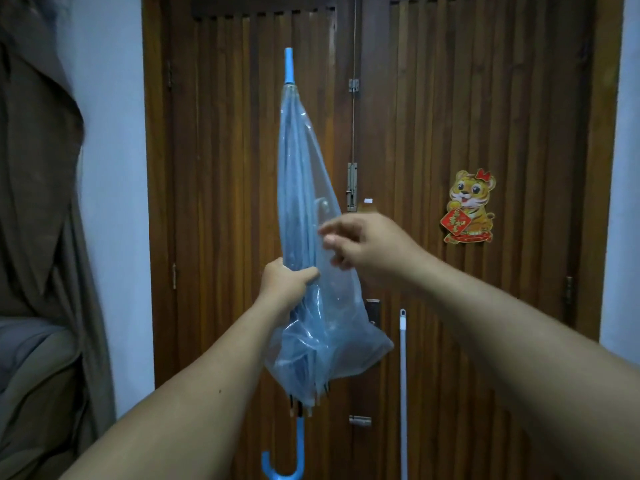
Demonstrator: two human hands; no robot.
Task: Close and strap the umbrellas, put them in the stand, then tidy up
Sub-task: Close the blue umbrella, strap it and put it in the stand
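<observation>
While the left hand [284, 280] gripped the folded umbrella [301, 216] upright at mid-canopy, the blurred right hand [363, 245] pinched its loose plastic.

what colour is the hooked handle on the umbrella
Light blue, matching the tip; the umbrella canopy is clear plastic. The handle shows best at the bottom of the head view.

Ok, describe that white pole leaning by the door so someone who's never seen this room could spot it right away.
Start at the big slatted wooden double door straight ahead. Low on its right leaf, below the tiger sticker, a thin white pole stands nearly upright against the wood, just right of the clear umbrella that the left hand grips. It is plain white with a small hole in its top end, unlike the blue-tipped umbrella.
</observation>
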